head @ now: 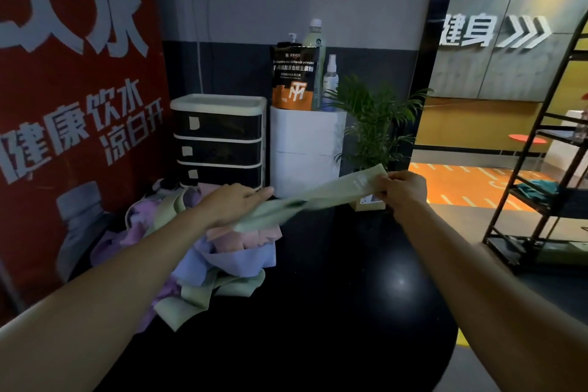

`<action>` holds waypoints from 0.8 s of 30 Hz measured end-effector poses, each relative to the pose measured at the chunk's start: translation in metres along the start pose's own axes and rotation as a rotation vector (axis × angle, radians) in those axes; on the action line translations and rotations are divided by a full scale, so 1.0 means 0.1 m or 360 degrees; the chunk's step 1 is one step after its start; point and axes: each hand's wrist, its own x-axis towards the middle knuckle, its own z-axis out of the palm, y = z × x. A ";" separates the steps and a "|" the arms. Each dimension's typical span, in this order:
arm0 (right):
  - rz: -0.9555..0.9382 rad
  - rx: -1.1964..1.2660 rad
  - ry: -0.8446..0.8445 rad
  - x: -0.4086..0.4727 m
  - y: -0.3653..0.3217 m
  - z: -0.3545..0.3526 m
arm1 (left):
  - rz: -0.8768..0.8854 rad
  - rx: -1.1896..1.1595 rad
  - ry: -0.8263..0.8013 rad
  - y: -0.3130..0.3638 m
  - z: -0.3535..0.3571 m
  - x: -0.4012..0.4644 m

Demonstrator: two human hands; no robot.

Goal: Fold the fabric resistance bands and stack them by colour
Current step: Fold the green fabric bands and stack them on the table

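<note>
black table, one green band, right hand pinching, left hand flat atop

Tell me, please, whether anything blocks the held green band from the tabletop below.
The pile of loose bands lies under the green band at its left end; below its right half nothing visible covers the tabletop.

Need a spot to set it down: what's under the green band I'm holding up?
Under the green band lie pink bands on a blue band, part of the loose pile on the black table. What sits right beneath band and left hand is hidden.
</note>
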 end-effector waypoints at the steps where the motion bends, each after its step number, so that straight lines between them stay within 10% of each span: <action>1: 0.0016 0.0013 0.0014 0.01 0.04 -0.03 | -0.0019 -0.0188 -0.0053 -0.01 -0.02 -0.02; 4: 0.0038 0.0035 0.0071 0.07 0.14 -0.11 | 0.0063 -0.0720 -0.0273 -0.04 -0.07 -0.02; 8: 0.0092 0.0111 0.0132 0.13 0.25 -0.20 | 0.0220 -0.0464 -0.0361 -0.05 -0.08 0.05; 17: 0.0238 0.0160 0.0172 0.36 0.61 -0.42 | 0.0097 -0.0423 0.0637 0.33 0.26 0.45; 24: 0.0328 -0.0012 0.0238 0.63 1.08 -0.59 | -0.0061 -0.0318 0.0622 0.44 1.00 0.89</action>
